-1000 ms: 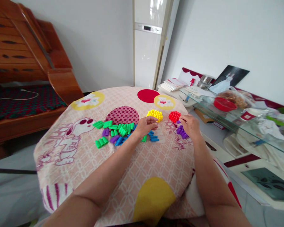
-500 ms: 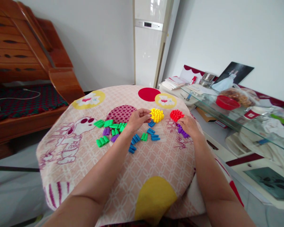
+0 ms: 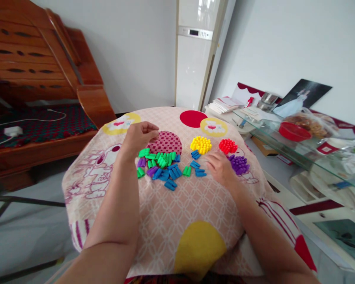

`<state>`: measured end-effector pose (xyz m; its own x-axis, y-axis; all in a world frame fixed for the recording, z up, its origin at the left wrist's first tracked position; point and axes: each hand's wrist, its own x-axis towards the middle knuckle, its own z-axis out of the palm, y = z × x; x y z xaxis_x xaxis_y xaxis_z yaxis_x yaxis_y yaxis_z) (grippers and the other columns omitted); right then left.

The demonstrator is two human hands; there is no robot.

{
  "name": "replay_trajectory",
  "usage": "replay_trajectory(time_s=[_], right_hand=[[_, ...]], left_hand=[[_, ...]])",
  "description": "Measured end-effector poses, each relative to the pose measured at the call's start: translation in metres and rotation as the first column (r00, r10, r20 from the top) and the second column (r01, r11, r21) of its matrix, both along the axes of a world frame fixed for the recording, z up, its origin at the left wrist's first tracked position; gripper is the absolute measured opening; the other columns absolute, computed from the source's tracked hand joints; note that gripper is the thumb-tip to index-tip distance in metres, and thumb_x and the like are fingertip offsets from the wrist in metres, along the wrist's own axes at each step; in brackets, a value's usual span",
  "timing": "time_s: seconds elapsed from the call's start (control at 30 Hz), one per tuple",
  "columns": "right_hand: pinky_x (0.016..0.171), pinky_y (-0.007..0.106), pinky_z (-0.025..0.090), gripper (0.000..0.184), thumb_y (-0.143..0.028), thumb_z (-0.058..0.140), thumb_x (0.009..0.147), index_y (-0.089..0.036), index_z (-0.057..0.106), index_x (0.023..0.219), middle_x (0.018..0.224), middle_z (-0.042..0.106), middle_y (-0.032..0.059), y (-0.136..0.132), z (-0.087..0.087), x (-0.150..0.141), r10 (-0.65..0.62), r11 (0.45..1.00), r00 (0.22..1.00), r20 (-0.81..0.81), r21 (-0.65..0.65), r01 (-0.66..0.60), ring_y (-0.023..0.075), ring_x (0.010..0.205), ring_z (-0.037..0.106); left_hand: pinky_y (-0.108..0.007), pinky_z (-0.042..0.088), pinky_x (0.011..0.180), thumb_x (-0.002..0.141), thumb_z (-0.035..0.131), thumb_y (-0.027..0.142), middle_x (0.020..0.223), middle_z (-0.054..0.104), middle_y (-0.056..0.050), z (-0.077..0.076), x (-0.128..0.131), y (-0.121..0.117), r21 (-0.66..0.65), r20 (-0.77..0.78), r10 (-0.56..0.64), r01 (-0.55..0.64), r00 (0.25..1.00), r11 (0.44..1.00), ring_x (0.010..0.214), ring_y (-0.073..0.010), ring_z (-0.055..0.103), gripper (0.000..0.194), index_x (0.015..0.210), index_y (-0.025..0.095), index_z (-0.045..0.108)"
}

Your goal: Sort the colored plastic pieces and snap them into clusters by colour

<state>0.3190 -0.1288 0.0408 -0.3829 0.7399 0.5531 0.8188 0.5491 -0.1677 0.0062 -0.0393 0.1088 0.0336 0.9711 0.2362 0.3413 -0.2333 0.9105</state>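
Observation:
My left hand [image 3: 139, 137] hovers above the left side of the cloth, thumb and fingers apart with nothing visible between them. Below it lie green ribbed plastic pieces [image 3: 162, 159], mixed with blue pieces [image 3: 174, 172] and a few purple ones [image 3: 152, 171]. Low over the cloth is my right hand [image 3: 220, 167], its fingers loosely bent toward several small blue pieces at its left; no object shows in it. Past its fingertips sits a tight cluster of yellow pieces [image 3: 200, 145]. A red cluster [image 3: 228, 146] stands behind the hand, and a purple cluster [image 3: 238, 164] just right of it.
A patterned cloth [image 3: 154, 221] covers the round table. To the right, a glass shelf [image 3: 266, 134] carries papers, a red bowl [image 3: 295, 131] and bags. A wooden bench [image 3: 94, 100] stands at the left, a tall white cabinet unit [image 3: 193, 67] behind.
My left hand has moved left, from the yellow cluster to above the green pieces. My right hand has come away from the red and purple clusters toward the blue pieces. The view has turned slightly left.

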Motion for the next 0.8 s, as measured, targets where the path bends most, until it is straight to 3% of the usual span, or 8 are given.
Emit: replay_trajectory(time_s=[0.07, 0.13, 0.23, 0.4, 0.53, 0.63, 0.7, 0.8], right_hand=[[0.092, 0.042, 0.047, 0.026, -0.022, 0.049, 0.095, -0.018, 0.07, 0.109, 0.103, 0.069, 0.0119, -0.007, -0.009, -0.025, 0.112, 0.994, 0.993, 0.037, -0.003, -0.112, 0.0254, 0.1, 0.059], [0.091, 0.043, 0.049, 0.025, -0.023, 0.051, 0.095, -0.019, 0.07, 0.111, 0.101, 0.069, 0.0116, -0.012, -0.017, -0.04, 0.171, 0.985, 0.983, 0.063, 0.0, -0.171, 0.0255, 0.099, 0.059], [0.09, 0.043, 0.05, 0.025, -0.023, 0.052, 0.095, -0.019, 0.07, 0.112, 0.1, 0.07, 0.0118, -0.013, -0.023, -0.043, 0.184, 0.982, 0.981, 0.067, 0.014, -0.186, 0.0256, 0.098, 0.06], [0.089, 0.044, 0.051, 0.026, -0.023, 0.051, 0.095, -0.02, 0.07, 0.112, 0.1, 0.071, 0.0115, -0.01, -0.026, -0.032, 0.145, 0.989, 0.989, 0.021, 0.024, -0.145, 0.0251, 0.094, 0.062], [0.09, 0.044, 0.051, 0.026, -0.022, 0.051, 0.094, -0.02, 0.07, 0.112, 0.101, 0.071, 0.0115, -0.011, -0.028, -0.031, 0.137, 0.99, 0.99, 0.025, 0.019, -0.137, 0.025, 0.096, 0.062], [0.09, 0.044, 0.051, 0.025, -0.022, 0.051, 0.094, -0.019, 0.07, 0.109, 0.1, 0.071, 0.012, -0.013, -0.026, -0.034, 0.14, 0.99, 0.99, 0.028, 0.011, -0.141, 0.0251, 0.096, 0.063], [0.089, 0.044, 0.052, 0.025, -0.022, 0.051, 0.094, -0.018, 0.071, 0.108, 0.099, 0.072, 0.0125, -0.013, -0.025, -0.036, 0.142, 0.99, 0.99, 0.001, 0.007, -0.142, 0.0253, 0.094, 0.063], [0.088, 0.043, 0.053, 0.026, -0.023, 0.051, 0.094, -0.019, 0.07, 0.111, 0.101, 0.072, 0.0122, -0.014, -0.023, -0.039, 0.142, 0.99, 0.982, -0.126, -0.006, -0.144, 0.0252, 0.095, 0.065]], left_hand=[[-0.027, 0.049, 0.061, 0.063, 0.07, 0.03, 0.059, 0.066, -0.001, -0.004, -0.014, 0.001, -0.077, -0.357, -0.051, 0.025, 0.933, 0.997, 0.058, -0.0161, 0.062, 0.016, 0.072, 0.017, 0.069], [-0.026, 0.044, 0.059, 0.061, 0.07, 0.029, 0.055, 0.065, -0.001, -0.008, -0.022, 0.001, -0.188, -0.607, -0.174, 0.073, 0.775, 0.979, 0.056, -0.0166, 0.06, 0.01, 0.063, 0.019, 0.068], [-0.025, 0.039, 0.058, 0.062, 0.067, 0.028, 0.057, 0.067, 0.0, -0.013, -0.031, 0.0, -0.265, -0.743, -0.275, 0.109, 0.61, 0.958, 0.059, -0.0171, 0.061, 0.008, 0.062, 0.02, 0.069], [-0.025, 0.037, 0.059, 0.056, 0.072, 0.032, 0.058, 0.065, 0.0, -0.03, -0.048, -0.002, -0.253, -0.832, -0.206, -0.02, 0.516, 0.967, 0.063, -0.0187, 0.061, 0.013, 0.059, 0.021, 0.066], [-0.025, 0.039, 0.061, 0.053, 0.075, 0.034, 0.07, 0.069, -0.003, -0.048, -0.054, -0.004, -0.22, -0.845, -0.162, -0.054, 0.51, 0.974, 0.072, -0.0217, 0.064, 0.02, 0.067, 0.022, 0.067], [-0.026, 0.041, 0.062, 0.057, 0.071, 0.029, 0.075, 0.07, -0.003, -0.049, -0.054, -0.006, -0.211, -0.831, -0.159, -0.037, 0.532, 0.977, 0.074, -0.022, 0.065, 0.015, 0.07, 0.021, 0.067], [-0.026, 0.044, 0.065, 0.058, 0.068, 0.026, 0.075, 0.071, -0.002, -0.042, -0.051, -0.008, -0.197, -0.784, -0.167, 0.016, 0.598, 0.98, 0.074, -0.0214, 0.065, 0.013, 0.071, 0.021, 0.067], [-0.027, 0.05, 0.071, 0.06, 0.068, 0.025, 0.08, 0.072, -0.001, -0.028, -0.034, -0.017, -0.116, -0.597, -0.183, 0.142, 0.781, 0.983, 0.078, -0.0208, 0.067, 0.019, 0.079, 0.022, 0.069]])
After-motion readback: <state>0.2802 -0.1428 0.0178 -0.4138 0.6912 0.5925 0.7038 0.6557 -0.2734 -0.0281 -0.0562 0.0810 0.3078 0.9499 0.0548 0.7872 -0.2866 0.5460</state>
